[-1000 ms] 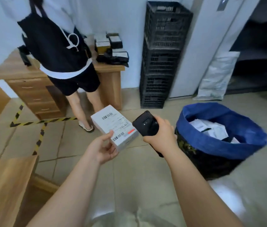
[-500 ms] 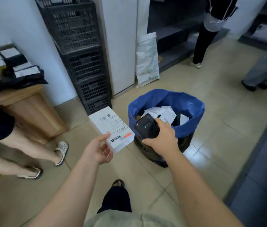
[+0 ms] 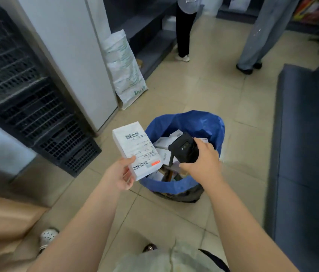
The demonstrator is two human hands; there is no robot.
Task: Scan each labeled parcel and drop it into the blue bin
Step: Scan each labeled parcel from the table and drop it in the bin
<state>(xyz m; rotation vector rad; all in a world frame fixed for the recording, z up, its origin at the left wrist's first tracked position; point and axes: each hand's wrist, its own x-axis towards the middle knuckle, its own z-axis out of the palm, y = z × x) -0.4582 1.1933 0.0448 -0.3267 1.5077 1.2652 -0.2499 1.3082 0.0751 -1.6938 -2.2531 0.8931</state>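
Observation:
My left hand [image 3: 119,177] holds a white boxed parcel [image 3: 136,149] by its near end, thumb on top; its label with two barcodes faces up. The parcel's right edge overlaps the left rim of the blue bin [image 3: 203,122]. My right hand [image 3: 201,161] grips a black handheld scanner [image 3: 184,150] just right of the parcel, above the bin's mouth. Several white labeled parcels [image 3: 161,143] lie inside the bin on the floor.
Stacked black crates [image 3: 27,99] stand at the left beside a white pillar [image 3: 72,55]. A white sack [image 3: 125,69] leans on the pillar. Two people's legs [image 3: 182,36] stand at the back. A dark bench [image 3: 307,154] runs along the right. A sandalled foot [image 3: 47,237] is at lower left.
The view has swung right and closer to the blue bin. Both hands, with the parcel and the scanner, now sit over the bin's mouth.

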